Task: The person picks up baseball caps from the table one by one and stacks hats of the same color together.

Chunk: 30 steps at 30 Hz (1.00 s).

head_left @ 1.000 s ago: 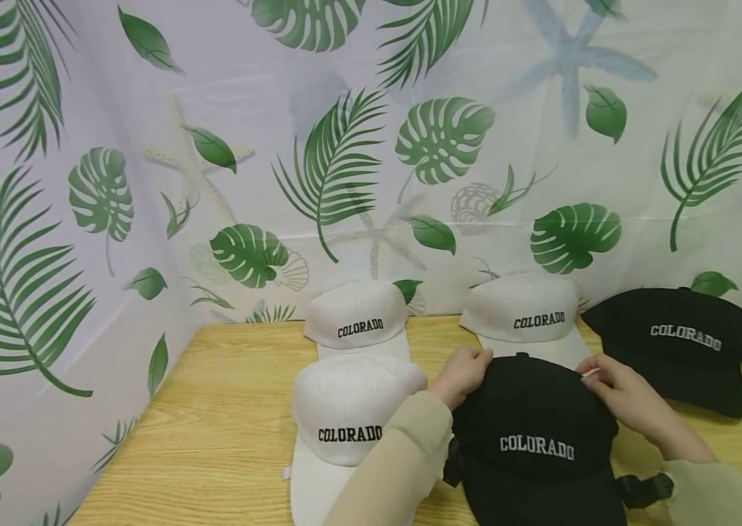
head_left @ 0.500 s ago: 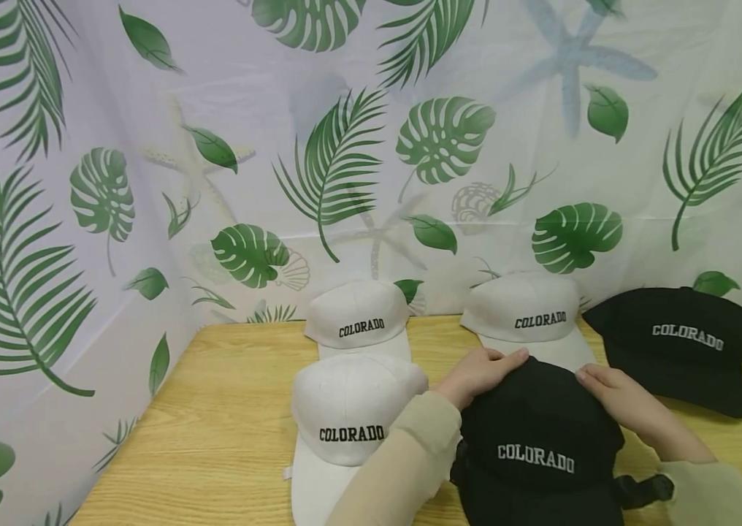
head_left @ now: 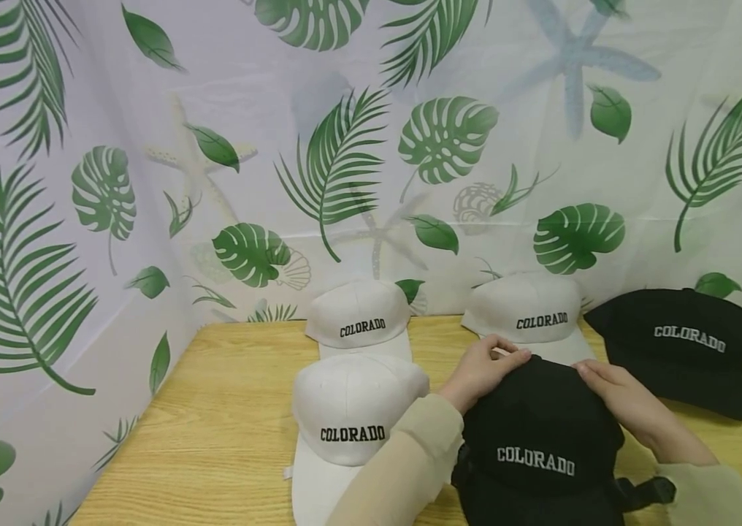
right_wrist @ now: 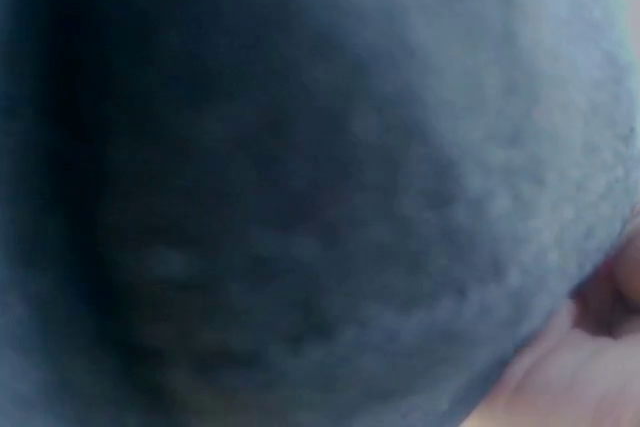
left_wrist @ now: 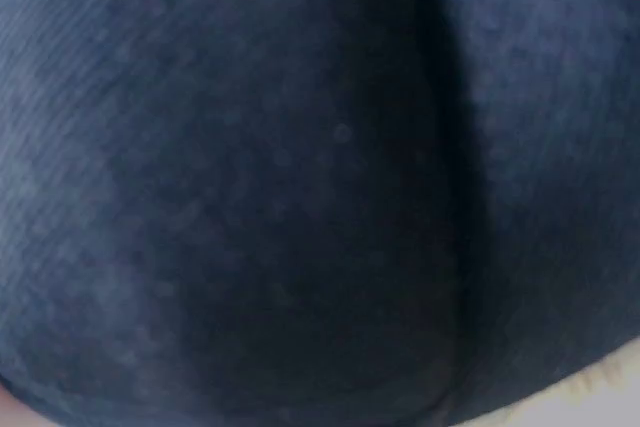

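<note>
The left hand (head_left: 480, 371) has shifted inward atop the black COLORADO baseball cap (head_left: 540, 420). It and the right hand (head_left: 624, 396) pinch the cap, nearly closed; adjusting seems unfinished.

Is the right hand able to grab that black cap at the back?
Probably yes: nothing seems to block the right hand from the back black baseball cap, but that hand should first release the front black baseball cap.
</note>
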### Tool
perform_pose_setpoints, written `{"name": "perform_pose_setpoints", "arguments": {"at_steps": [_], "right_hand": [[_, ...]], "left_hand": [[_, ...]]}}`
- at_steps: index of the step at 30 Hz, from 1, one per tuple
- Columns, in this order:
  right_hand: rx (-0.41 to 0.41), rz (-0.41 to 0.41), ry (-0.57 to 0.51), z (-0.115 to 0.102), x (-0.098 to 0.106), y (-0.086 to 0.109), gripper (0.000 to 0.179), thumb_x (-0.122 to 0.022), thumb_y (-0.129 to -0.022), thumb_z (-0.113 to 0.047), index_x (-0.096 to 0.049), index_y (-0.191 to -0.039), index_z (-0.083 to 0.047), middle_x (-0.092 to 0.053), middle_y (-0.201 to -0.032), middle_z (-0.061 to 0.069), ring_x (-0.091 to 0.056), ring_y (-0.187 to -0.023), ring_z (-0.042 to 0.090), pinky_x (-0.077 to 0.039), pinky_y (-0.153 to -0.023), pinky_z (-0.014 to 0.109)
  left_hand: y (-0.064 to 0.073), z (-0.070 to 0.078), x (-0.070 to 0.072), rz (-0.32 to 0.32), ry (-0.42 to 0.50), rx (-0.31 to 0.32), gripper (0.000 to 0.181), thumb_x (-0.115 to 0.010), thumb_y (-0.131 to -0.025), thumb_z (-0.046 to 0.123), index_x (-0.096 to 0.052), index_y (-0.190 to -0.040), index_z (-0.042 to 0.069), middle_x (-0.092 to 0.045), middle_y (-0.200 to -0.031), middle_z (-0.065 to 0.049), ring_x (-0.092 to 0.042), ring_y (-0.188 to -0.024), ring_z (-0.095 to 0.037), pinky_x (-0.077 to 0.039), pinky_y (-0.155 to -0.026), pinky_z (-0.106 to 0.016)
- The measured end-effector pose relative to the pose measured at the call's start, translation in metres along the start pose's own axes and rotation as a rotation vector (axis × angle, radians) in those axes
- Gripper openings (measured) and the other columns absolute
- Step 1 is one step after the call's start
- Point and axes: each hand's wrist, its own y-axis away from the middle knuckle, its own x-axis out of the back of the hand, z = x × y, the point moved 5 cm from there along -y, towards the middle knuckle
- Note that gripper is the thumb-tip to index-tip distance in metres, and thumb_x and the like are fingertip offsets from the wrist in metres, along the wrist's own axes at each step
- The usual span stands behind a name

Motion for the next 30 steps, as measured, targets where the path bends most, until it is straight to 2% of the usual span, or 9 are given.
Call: {"name": "perform_pose_setpoints", "arguments": {"at_steps": [5,8,12,15,16,20,22,25,30], "right_hand": [[0.043,0.028,0.000,0.000,0.000,0.000,0.040,-0.027,-0.099,-0.021,-0.048,-0.104,0.013,-0.058,-0.087,0.005,-0.055,-0.075,0.008,-0.046,-0.064,0.029],[0.063,0.041,-0.001,-0.002,-0.001,0.000,0.039,-0.028,-0.099,-0.021,-0.049,-0.101,0.012,-0.058,-0.083,0.002,-0.055,-0.073,0.009,-0.046,-0.062,0.029],[0.082,0.061,0.003,-0.004,-0.002,0.001,0.038,-0.029,-0.098,-0.020,-0.049,-0.098,0.012,-0.058,-0.080,-0.001,-0.055,-0.070,0.008,-0.045,-0.061,0.028],[0.064,0.067,0.026,-0.004,-0.003,0.001,0.039,-0.028,-0.099,-0.020,-0.049,-0.100,0.012,-0.059,-0.083,0.005,-0.055,-0.072,0.012,-0.045,-0.062,0.029],[0.047,0.064,0.046,-0.004,-0.003,0.001,0.042,-0.027,-0.099,-0.022,-0.049,-0.104,0.014,-0.059,-0.089,0.011,-0.056,-0.079,0.015,-0.045,-0.065,0.031],[-0.012,0.009,0.088,-0.003,-0.005,0.001,0.047,-0.027,-0.099,-0.025,-0.046,-0.111,0.016,-0.053,-0.103,0.026,-0.054,-0.090,0.025,-0.045,-0.070,0.034],[-0.015,-0.007,0.091,-0.004,-0.006,0.001,0.048,-0.028,-0.098,-0.026,-0.046,-0.111,0.017,-0.054,-0.103,0.024,-0.054,-0.090,0.022,-0.045,-0.071,0.033],[-0.012,0.001,0.031,-0.007,-0.007,0.000,0.045,-0.030,-0.098,-0.024,-0.048,-0.107,0.017,-0.059,-0.092,0.013,-0.056,-0.077,0.011,-0.046,-0.066,0.029],[-0.062,0.014,-0.022,-0.006,-0.010,-0.001,0.046,-0.029,-0.098,-0.024,-0.045,-0.109,0.018,-0.059,-0.087,0.008,-0.056,-0.073,0.010,-0.046,-0.065,0.030]], "left_hand": [[-0.001,0.007,-0.003,-0.057,-0.009,-0.062,0.017,-0.067,-0.078,0.029,-0.064,-0.079,0.013,-0.058,-0.074,0.008,-0.052,-0.066,-0.006,-0.042,-0.060,-0.023],[0.000,0.010,-0.003,-0.073,-0.020,-0.045,0.017,-0.066,-0.080,0.026,-0.063,-0.077,0.010,-0.056,-0.071,0.006,-0.050,-0.062,-0.007,-0.041,-0.057,-0.023],[0.000,0.014,-0.005,-0.096,-0.099,-0.044,0.021,-0.061,-0.084,0.025,-0.061,-0.073,0.007,-0.051,-0.065,0.003,-0.046,-0.057,-0.009,-0.038,-0.051,-0.023],[0.000,0.016,-0.007,-0.112,-0.179,-0.058,0.025,-0.057,-0.087,0.025,-0.058,-0.070,0.006,-0.047,-0.061,0.002,-0.043,-0.055,-0.010,-0.036,-0.050,-0.022],[0.000,0.017,-0.008,-0.117,-0.202,-0.064,0.026,-0.055,-0.088,0.024,-0.057,-0.069,0.006,-0.046,-0.061,0.002,-0.043,-0.054,-0.010,-0.036,-0.050,-0.022],[0.003,0.020,-0.012,-0.133,-0.270,-0.096,0.030,-0.050,-0.091,0.024,-0.053,-0.066,0.007,-0.045,-0.060,0.001,-0.043,-0.053,-0.011,-0.036,-0.049,-0.023],[0.004,0.020,-0.014,-0.150,-0.275,-0.115,0.031,-0.047,-0.092,0.022,-0.050,-0.066,0.005,-0.043,-0.060,0.000,-0.042,-0.052,-0.012,-0.035,-0.048,-0.022],[0.005,0.021,-0.015,-0.165,-0.241,-0.132,0.031,-0.043,-0.094,0.019,-0.046,-0.067,0.003,-0.040,-0.061,-0.001,-0.040,-0.052,-0.014,-0.034,-0.048,-0.022],[0.006,0.021,-0.016,-0.142,-0.189,-0.090,0.027,-0.041,-0.095,0.020,-0.042,-0.072,0.005,-0.039,-0.065,-0.002,-0.039,-0.055,-0.014,-0.033,-0.050,-0.023]]}}
